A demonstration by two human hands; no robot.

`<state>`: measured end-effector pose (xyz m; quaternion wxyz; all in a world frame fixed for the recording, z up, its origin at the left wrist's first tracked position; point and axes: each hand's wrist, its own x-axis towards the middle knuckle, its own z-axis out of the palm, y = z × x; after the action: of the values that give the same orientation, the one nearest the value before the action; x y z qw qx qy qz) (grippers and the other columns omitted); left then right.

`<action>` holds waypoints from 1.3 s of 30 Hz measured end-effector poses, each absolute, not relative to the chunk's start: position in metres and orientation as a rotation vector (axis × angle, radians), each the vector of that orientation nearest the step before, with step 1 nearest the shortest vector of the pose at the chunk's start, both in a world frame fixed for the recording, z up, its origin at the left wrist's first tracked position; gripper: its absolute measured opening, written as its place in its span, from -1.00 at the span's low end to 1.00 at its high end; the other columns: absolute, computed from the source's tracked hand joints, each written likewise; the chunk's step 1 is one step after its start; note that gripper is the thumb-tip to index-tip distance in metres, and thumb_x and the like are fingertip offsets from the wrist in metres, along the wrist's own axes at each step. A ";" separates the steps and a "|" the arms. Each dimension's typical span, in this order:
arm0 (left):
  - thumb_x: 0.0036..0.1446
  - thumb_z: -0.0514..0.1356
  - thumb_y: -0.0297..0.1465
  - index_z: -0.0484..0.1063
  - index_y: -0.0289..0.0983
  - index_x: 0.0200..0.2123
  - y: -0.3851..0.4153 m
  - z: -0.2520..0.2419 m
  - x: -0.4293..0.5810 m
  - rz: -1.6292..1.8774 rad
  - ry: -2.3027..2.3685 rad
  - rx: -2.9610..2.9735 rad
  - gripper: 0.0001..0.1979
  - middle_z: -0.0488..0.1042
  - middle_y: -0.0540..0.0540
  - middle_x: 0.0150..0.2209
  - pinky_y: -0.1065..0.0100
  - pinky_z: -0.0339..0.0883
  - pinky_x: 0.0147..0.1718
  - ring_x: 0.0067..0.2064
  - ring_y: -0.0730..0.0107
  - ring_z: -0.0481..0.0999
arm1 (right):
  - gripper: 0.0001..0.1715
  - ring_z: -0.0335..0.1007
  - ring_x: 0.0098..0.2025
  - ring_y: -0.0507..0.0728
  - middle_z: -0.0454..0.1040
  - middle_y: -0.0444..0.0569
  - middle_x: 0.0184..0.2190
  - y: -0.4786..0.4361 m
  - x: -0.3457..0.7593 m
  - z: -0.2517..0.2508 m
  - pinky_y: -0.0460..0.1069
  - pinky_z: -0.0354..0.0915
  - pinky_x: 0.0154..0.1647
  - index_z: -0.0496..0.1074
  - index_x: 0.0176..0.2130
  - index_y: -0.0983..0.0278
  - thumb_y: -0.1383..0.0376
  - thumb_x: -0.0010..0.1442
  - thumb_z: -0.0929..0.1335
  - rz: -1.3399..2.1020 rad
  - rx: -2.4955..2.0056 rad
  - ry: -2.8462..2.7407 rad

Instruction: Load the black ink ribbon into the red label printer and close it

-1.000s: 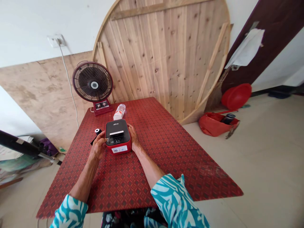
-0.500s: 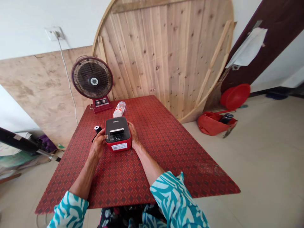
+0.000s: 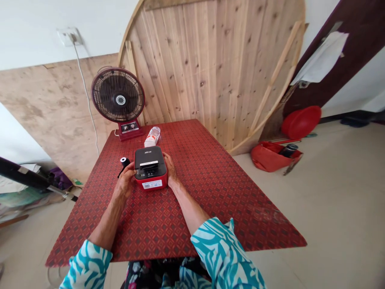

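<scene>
A small red and black receipt printer sits on the patterned red tabletop, with a white strip across its black top and a white label on its red front. My left hand grips its left edge, thumb near the front left corner of the lid. My right hand is wrapped against the right side, fingers reaching toward the back. Just beyond my left hand stands a small roll with a white end and dark side. Behind the printer lies a clear plastic bottle with a red and white label.
A dark red fan stands at the table's back left corner, its cord running to a wall socket. A round wooden board leans on the wall behind the table. On the floor at right are a red bag and red basin.
The camera view has shifted slightly. Both hands stay at the printer's sides, and the printer, roll and bottle keep their places on the table.
</scene>
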<state>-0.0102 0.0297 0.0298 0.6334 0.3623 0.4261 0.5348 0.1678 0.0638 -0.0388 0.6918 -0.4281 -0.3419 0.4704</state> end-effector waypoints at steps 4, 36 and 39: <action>-0.36 0.35 -0.43 0.49 -0.31 -0.12 0.028 0.028 -0.010 1.253 1.028 0.800 -0.43 0.57 0.00 -0.41 0.42 0.30 -0.44 -0.47 0.43 0.46 | -0.44 0.34 0.15 0.21 0.47 -0.06 0.09 0.060 0.168 -0.035 0.14 0.21 0.21 0.43 0.03 0.13 -0.06 0.13 0.29 1.070 -0.958 -0.767; -0.08 0.06 -0.56 0.60 -0.23 -0.18 0.126 0.098 0.026 -0.162 1.150 2.490 -0.57 0.65 -0.08 -0.17 0.39 0.38 -0.07 -0.07 0.25 0.58 | -0.51 0.28 0.17 0.16 0.45 -0.06 0.05 0.065 0.162 -0.034 0.09 0.09 0.29 0.45 0.03 0.13 0.01 0.20 0.25 0.993 -0.888 -0.856; -0.13 0.14 -0.52 0.60 -0.20 -0.32 0.127 0.090 0.024 -0.030 1.159 2.443 -0.69 0.65 -0.08 -0.31 0.36 0.40 -0.18 -0.21 0.19 0.60 | -0.53 0.28 0.17 0.15 0.44 -0.06 0.05 0.065 0.162 -0.033 0.09 0.09 0.30 0.45 0.02 0.13 0.03 0.19 0.26 1.004 -0.905 -0.835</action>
<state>0.0243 0.1267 0.0901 0.2170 0.8820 0.4183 -0.0109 0.1624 0.0649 -0.0327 0.7008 -0.4062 -0.3751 0.4507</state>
